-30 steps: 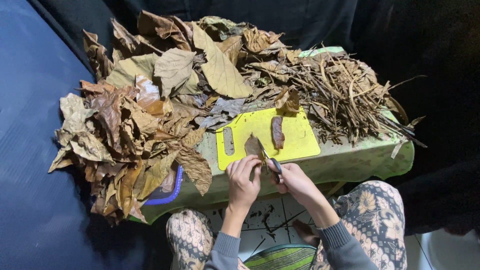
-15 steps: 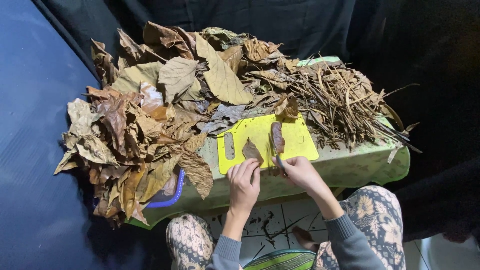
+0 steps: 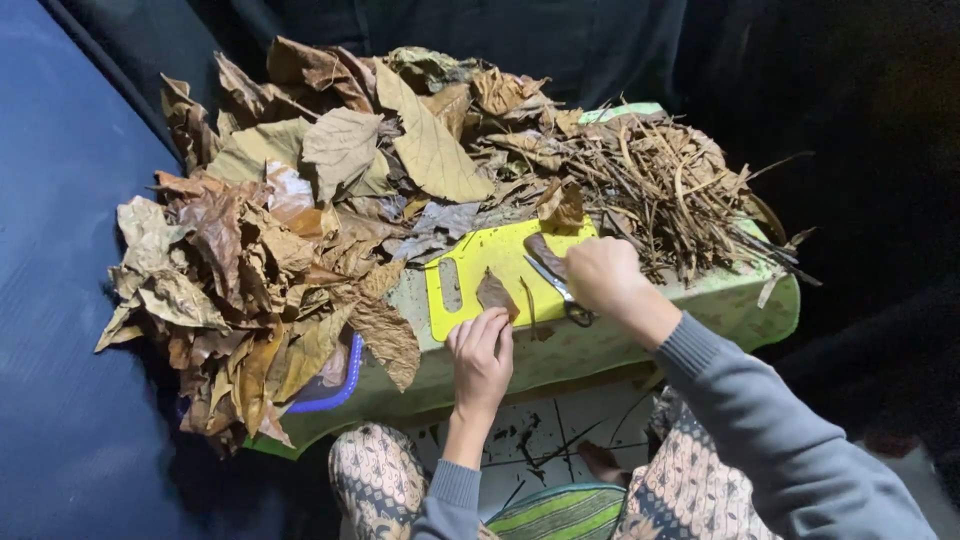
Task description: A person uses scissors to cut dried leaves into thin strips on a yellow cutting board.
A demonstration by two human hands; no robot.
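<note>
Since a moment ago the right hand (image 3: 605, 275) has lifted off the near edge of the yellow cutting board (image 3: 500, 272) and moved up toward its far right corner, carrying the scissors (image 3: 560, 292) with it; the left hand (image 3: 482, 350) has stayed low at the board's near edge. That puts the cutting tool away from the small brown leaf piece (image 3: 493, 293), which now lies loose on the board just beyond the left fingers, so the cut on that piece looks finished. A second dark leaf strip (image 3: 545, 255) lies on the board just left of the right hand. The right fingers are curled closed around the scissor handles, blades pointing back toward the far edge of the board. The left fingers are held together and slightly bent, resting on the board's edge, gripping nothing. The right forearm, in a grey sleeve, comes in diagonally from the lower right; the left wrist rises straight from below. To the left of both hands a big heap of dried leaves (image 3: 270, 250) covers the green worktop (image 3: 700, 320); beyond the right fingers lies a pile of leaf stalks (image 3: 670, 190).
</note>
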